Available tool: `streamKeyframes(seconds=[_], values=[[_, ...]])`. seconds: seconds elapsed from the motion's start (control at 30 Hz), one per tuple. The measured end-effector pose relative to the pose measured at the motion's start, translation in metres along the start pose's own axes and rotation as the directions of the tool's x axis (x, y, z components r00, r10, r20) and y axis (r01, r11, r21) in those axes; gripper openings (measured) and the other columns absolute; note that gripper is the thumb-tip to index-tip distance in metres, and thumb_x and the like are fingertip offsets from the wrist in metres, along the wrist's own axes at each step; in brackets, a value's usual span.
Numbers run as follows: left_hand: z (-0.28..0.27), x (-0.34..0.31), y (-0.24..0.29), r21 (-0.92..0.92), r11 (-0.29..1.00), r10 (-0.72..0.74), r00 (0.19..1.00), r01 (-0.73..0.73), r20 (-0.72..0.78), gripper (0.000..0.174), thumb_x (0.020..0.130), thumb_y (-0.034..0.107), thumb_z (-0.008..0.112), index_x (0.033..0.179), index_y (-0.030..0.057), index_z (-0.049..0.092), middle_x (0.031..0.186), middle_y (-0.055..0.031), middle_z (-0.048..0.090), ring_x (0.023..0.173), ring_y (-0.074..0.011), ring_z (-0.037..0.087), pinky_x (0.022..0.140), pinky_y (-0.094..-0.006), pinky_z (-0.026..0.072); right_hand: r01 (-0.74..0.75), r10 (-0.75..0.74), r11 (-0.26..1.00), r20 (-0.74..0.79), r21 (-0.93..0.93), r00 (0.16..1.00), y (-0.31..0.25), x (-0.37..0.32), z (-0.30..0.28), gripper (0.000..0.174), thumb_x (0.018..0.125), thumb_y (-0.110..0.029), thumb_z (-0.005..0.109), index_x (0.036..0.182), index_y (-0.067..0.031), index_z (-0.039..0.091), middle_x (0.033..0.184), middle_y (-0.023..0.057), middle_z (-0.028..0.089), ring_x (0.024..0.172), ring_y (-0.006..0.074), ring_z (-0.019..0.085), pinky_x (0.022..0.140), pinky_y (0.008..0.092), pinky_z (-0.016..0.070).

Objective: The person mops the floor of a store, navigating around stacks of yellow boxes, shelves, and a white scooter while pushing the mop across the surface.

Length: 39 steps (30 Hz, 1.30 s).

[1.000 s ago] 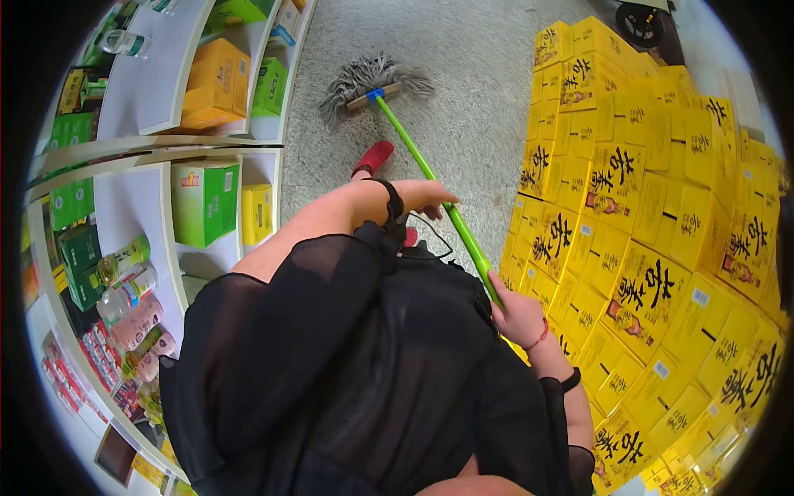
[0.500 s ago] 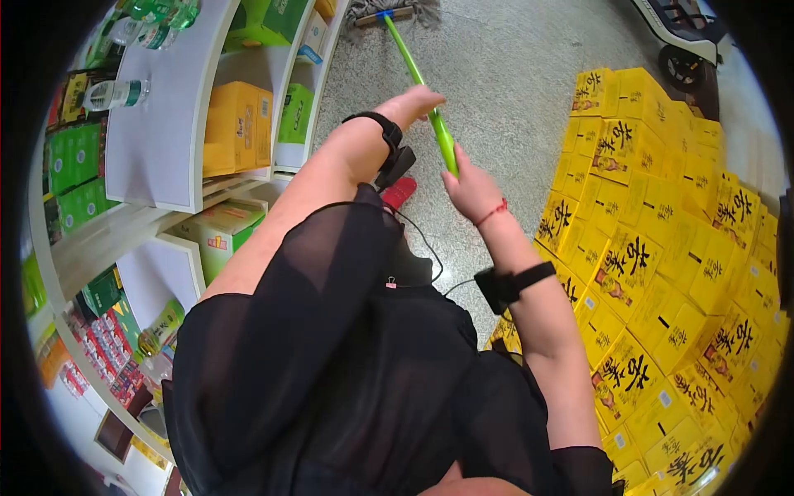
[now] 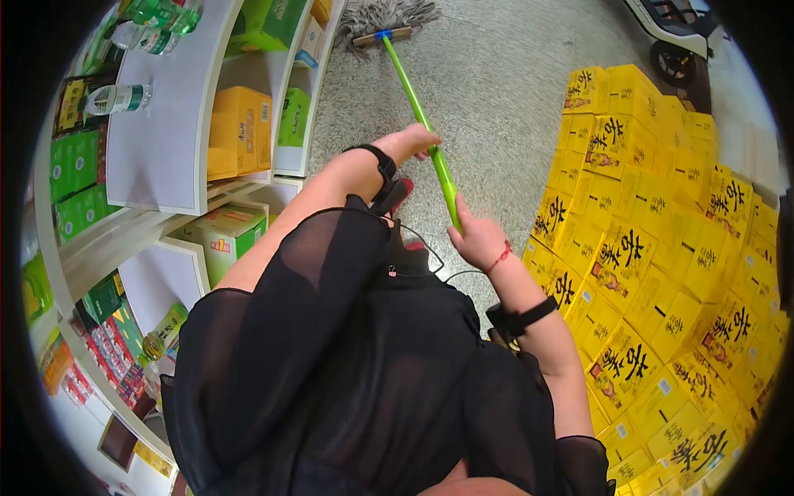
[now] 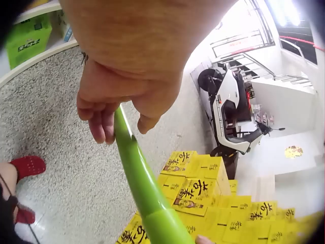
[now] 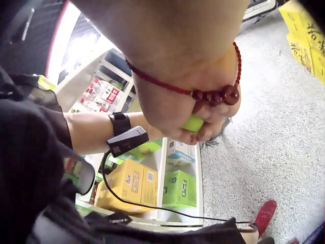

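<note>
A mop with a bright green handle (image 3: 419,99) reaches forward across the floor. Its grey string head (image 3: 389,16) lies on the floor at the top of the head view, under a wooden bar with a blue joint. Partway along the handle, my left hand (image 3: 411,142) holds it, fingers on one side and thumb on the other in the left wrist view. Closer to my body, my right hand (image 3: 480,240), wearing a red bead bracelet (image 5: 203,95), grips the handle's end. In the right wrist view only the green tip shows in that fist.
White shelves (image 3: 157,165) with bottles and boxes, including an orange carton (image 3: 240,132), line my left. Stacked yellow cartons (image 3: 628,248) rise on my right. A white scooter (image 4: 228,107) stands beyond them. Red shoes (image 4: 28,168) are on the speckled floor (image 3: 496,107). A black cable (image 3: 434,248) hangs at my front.
The mop and both hands first moved forward, away from my body, then came back slightly toward it. Both hands have kept hold of the handle. The head view has shifted too.
</note>
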<state>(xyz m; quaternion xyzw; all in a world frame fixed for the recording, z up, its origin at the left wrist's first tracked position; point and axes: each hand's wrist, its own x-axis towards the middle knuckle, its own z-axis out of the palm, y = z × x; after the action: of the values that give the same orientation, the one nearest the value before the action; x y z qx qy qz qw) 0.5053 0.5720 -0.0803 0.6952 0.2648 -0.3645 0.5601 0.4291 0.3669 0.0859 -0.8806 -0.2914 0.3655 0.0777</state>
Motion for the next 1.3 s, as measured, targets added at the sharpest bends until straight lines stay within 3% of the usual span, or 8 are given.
streamKeyframes(seconds=[0.33, 0.43, 0.63, 1.03, 1.1, 1.17, 1.23, 1.3], values=[[0.121, -0.089, -0.087, 0.11, 0.971, -0.236, 0.911, 0.211, 0.34, 0.042, 0.08, 0.042, 0.052, 0.1, 0.0052, 0.056, 0.075, -0.0093, 0.063, 0.063, -0.0217, 0.061, 0.056, -0.0338, 0.0403, 0.042, -0.044, 0.999, 0.103, 0.023, 0.994, 0.013, -0.218, 0.036, 0.065, 0.078, -0.027, 0.054, 0.133, -0.0056, 0.026, 0.064, 0.0169, 0.058, 0.058, 0.0347, 0.058, 0.054, 0.0439, 0.0464], [0.154, -0.08, -0.111, 0.157, 0.913, -0.404, 0.782, 0.377, 0.475, 0.051, 0.081, 0.044, 0.052, 0.109, 0.0022, 0.049, 0.08, -0.0135, 0.062, 0.07, -0.024, 0.06, 0.058, -0.043, 0.0419, 0.078, -0.081, 0.996, 0.055, 0.049, 0.995, 0.026, -0.269, 0.047, 0.063, 0.076, -0.025, 0.056, 0.131, -0.0071, 0.03, 0.065, 0.0161, 0.058, 0.059, 0.0339, 0.058, 0.054, 0.0423, 0.0462], [0.175, -0.114, -0.094, 0.163, 0.84, -0.465, 0.533, 0.517, 0.707, 0.052, 0.08, 0.046, 0.049, 0.107, 0.0018, 0.049, 0.097, -0.0157, 0.061, 0.069, -0.0171, 0.061, 0.056, -0.0279, 0.041, 0.008, -0.001, 0.992, -0.057, 0.129, 0.998, 0.028, -0.309, 0.051, 0.056, 0.076, -0.024, 0.057, 0.127, -0.0116, 0.039, 0.064, 0.0145, 0.058, 0.06, 0.033, 0.058, 0.055, 0.0401, 0.0467], [0.04, -0.019, 0.009, 0.113, 0.883, -0.435, 0.703, 0.456, 0.562, 0.043, 0.078, 0.039, 0.052, 0.095, -0.0006, 0.053, 0.085, -0.0144, 0.062, 0.06, -0.016, 0.059, 0.046, -0.0264, 0.0358, -0.082, 0.154, 0.955, -0.239, 0.287, 0.959, 0.024, -0.142, 0.001, 0.052, 0.078, -0.026, 0.055, 0.127, -0.0152, 0.041, 0.068, 0.0164, 0.059, 0.06, 0.0346, 0.058, 0.053, 0.0414, 0.0459], [-0.004, 0.004, 0.038, -0.086, 0.941, -0.276, 0.889, 0.327, 0.364, 0.042, 0.076, 0.038, 0.054, 0.091, -0.0007, 0.053, 0.083, -0.0138, 0.061, 0.053, -0.0151, 0.057, 0.045, -0.0279, 0.035, -0.144, 0.204, 0.946, -0.189, 0.29, 0.961, 0.015, -0.078, -0.026, 0.054, 0.079, -0.027, 0.054, 0.129, -0.0165, 0.038, 0.069, 0.0167, 0.059, 0.06, 0.0352, 0.058, 0.053, 0.0439, 0.0455], [-0.041, 0.048, 0.069, -0.137, 0.944, -0.269, 0.942, 0.299, 0.201, 0.04, 0.074, 0.036, 0.057, 0.09, -0.0003, 0.052, 0.076, -0.0115, 0.059, 0.043, -0.0152, 0.05, 0.045, -0.0291, 0.0353, -0.167, 0.229, 0.941, -0.194, 0.295, 0.954, 0.014, -0.009, -0.042, 0.055, 0.079, -0.028, 0.052, 0.131, -0.0175, 0.035, 0.072, 0.0177, 0.06, 0.062, 0.0371, 0.058, 0.056, 0.046, 0.0455], [-0.075, 0.084, 0.101, -0.272, 0.938, -0.2, 0.976, 0.216, 0.088, 0.036, 0.072, 0.039, 0.058, 0.091, 0.0086, 0.051, 0.076, -0.0095, 0.059, 0.049, -0.0159, 0.047, 0.056, -0.0303, 0.0358, -0.15, 0.24, 0.928, -0.238, 0.342, 0.941, 0.017, 0.062, -0.062, 0.055, 0.081, -0.03, 0.05, 0.131, -0.0173, 0.033, 0.08, 0.0206, 0.06, 0.069, 0.0397, 0.058, 0.062, 0.0481, 0.0454], [-0.109, 0.12, 0.126, -0.307, 0.952, -0.017, 0.997, -0.007, -0.075, 0.046, 0.071, 0.036, 0.062, 0.098, -0.0005, 0.051, 0.086, -0.0127, 0.053, 0.074, -0.0199, 0.053, 0.06, -0.0297, 0.0367, -0.139, 0.258, 0.904, -0.259, 0.404, 0.931, 0.011, 0.125, -0.097, 0.054, 0.082, -0.032, 0.048, 0.131, -0.0152, 0.032, 0.087, 0.0232, 0.059, 0.076, 0.0412, 0.057, 0.068, 0.0491, 0.0446]])
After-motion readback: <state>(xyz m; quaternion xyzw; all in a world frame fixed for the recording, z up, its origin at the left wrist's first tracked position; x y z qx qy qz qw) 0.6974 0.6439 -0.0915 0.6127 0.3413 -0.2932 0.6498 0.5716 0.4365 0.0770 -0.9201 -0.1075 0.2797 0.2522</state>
